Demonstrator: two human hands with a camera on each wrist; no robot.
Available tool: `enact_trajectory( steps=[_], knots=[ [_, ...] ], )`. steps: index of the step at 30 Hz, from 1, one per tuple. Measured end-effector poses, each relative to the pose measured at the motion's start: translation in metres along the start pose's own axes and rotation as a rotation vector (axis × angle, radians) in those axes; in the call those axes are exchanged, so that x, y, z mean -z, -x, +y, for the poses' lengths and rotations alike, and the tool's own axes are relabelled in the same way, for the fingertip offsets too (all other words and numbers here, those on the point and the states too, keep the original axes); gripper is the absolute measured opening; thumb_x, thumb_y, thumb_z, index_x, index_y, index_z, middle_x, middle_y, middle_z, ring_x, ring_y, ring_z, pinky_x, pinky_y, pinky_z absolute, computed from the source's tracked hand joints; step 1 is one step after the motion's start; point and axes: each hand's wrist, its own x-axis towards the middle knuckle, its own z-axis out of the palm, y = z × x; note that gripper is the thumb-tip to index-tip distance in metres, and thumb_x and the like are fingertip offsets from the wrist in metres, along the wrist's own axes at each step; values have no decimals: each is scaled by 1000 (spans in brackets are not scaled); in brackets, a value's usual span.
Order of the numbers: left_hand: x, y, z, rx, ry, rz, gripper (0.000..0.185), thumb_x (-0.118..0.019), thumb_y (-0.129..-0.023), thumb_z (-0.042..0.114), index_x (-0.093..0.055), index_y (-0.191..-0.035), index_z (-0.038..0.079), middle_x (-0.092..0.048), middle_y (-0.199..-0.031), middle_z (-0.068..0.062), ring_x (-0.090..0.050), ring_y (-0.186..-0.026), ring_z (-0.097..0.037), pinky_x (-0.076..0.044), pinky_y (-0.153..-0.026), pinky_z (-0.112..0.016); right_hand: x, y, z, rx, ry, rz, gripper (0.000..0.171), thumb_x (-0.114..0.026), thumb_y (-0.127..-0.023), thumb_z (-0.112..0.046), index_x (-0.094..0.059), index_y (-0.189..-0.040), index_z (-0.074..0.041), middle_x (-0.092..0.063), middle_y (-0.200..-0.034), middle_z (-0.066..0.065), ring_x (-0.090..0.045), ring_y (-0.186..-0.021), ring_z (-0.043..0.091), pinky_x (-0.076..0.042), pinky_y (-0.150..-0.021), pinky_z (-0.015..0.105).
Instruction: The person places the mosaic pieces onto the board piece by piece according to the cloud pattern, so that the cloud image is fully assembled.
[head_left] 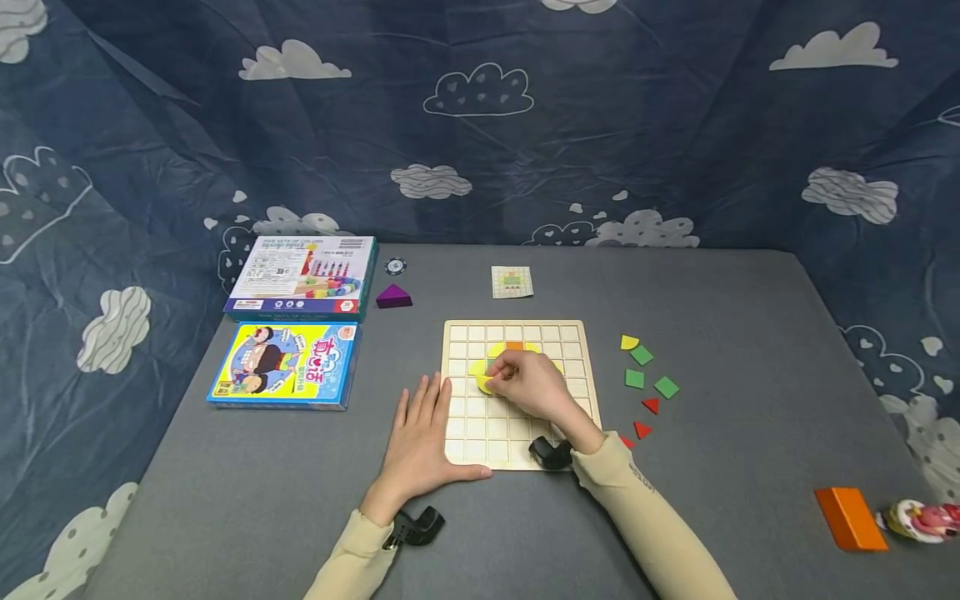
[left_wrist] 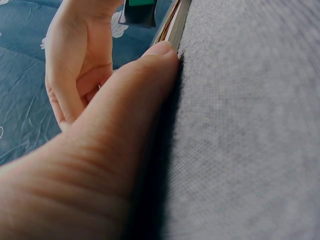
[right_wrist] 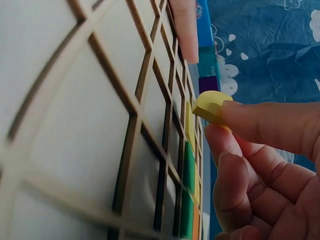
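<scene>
A pale wooden grid board (head_left: pixel 517 450) lies on the grey table (head_left: pixel 712 333). My right hand (head_left: pixel 525 383) hovers over its upper middle and pinches a small yellow piece (right_wrist: pixel 211 106) between thumb and fingers, just above the grid (right_wrist: pixel 100 130). Yellow, green and orange pieces (right_wrist: pixel 190 170) sit in cells beside it; an orange one (head_left: pixel 514 345) shows past my knuckles. My left hand (head_left: pixel 418 442) lies flat with straight fingers on the table at the board's left edge, thumb along the board's near edge (left_wrist: pixel 172 27).
Loose yellow, green and red pieces (head_left: pixel 643 377) lie right of the board. A pattern card (head_left: pixel 512 282) and purple wedge (head_left: pixel 393 297) sit behind it. Two game boxes (head_left: pixel 300 325) occupy the left. An orange block (head_left: pixel 850 518) and small toy (head_left: pixel 921 520) sit near the right front corner.
</scene>
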Motion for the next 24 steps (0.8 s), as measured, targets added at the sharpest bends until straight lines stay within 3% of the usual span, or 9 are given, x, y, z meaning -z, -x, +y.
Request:
enact_trajectory(
  steps=[16,24],
  knots=[
    [0,1,0,12,-10,-17,132,-53,-60,89,-11,-152,4,-12,-156,-14,0,-143,-25,3,-112,-46,-16,-9,-5,-38,40,3,5,-75,-80,-15,-70,-78,-14,-60,-67,-8,-54,-60,9,-44,-59,29],
    [1,0,1,9,1,-17,133,-55,-59,87,-11,-152,3,-12,-156,-14,-1,-143,-26,3,-112,-46,-17,-8,-8,-51,51,7,9,-77,-75,-10,-68,-76,-12,-58,-64,-6,-52,-57,10,-41,-56,28]
  ],
)
